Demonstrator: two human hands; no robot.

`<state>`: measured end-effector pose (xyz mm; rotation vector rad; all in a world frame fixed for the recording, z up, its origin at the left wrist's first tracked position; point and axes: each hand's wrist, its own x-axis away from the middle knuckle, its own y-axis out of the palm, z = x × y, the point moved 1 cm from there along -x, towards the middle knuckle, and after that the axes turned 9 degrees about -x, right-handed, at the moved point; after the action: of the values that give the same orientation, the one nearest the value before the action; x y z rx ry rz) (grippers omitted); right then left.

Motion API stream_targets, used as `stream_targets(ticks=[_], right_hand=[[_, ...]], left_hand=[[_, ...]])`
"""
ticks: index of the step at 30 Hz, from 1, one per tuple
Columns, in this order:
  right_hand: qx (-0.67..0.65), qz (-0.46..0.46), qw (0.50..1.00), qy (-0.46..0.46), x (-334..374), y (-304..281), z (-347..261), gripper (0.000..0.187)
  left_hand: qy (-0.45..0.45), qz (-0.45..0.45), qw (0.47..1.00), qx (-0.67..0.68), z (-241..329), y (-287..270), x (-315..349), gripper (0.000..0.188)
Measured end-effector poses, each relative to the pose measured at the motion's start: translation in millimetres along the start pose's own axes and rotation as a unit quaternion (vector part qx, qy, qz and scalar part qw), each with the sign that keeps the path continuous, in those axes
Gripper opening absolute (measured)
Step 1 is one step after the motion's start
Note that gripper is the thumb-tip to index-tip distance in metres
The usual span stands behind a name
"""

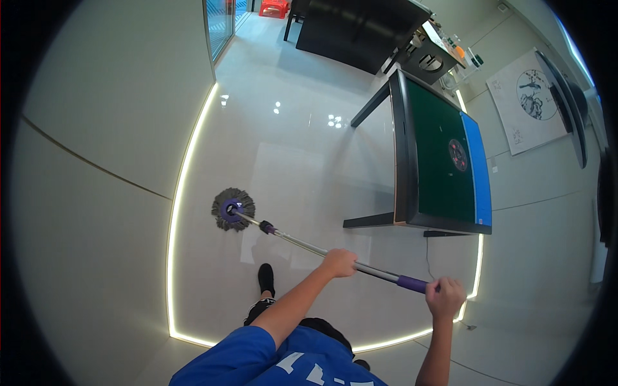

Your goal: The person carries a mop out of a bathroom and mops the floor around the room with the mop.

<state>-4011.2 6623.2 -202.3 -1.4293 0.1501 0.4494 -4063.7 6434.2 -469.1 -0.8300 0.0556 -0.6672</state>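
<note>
A mop (302, 244) with a silver pole slants across the view from lower right to left. Its round head of grey strands (222, 222), with a purple centre disc, lies flat on the glossy floor (296, 161) near the left wall. My left hand (339, 263) is closed around the middle of the pole. At the pole's upper end, my right hand (445, 296) grips the tip of the purple handle (412, 284). Both hands have their fingers wrapped round it.
A table (444, 154) with a green top and blue strip stands on black legs at right. Beyond it is a black table (360, 32). A red stool (274, 8) sits far back. A glowing light strip (179, 193) edges the left wall; my black shoe (266, 280) is nearby.
</note>
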Motion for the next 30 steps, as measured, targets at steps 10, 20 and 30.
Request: stream_targets(ticks=[10,20,30], right_hand=[[-0.169,-0.091,0.98,-0.059,28,75,-95,0.032],[-0.21,-0.106,0.972,-0.03,75,43,92,0.032],[-0.06,-0.124,0.965,0.224,207,-75,422,0.032]], left_hand=[[-0.116,0.02,0.993,-0.032,-123,-6,106,0.013],[-0.076,0.067,0.994,-0.047,30,77,31,0.013],[0.144,-0.278,0.95,0.014,361,232,-144,0.03]])
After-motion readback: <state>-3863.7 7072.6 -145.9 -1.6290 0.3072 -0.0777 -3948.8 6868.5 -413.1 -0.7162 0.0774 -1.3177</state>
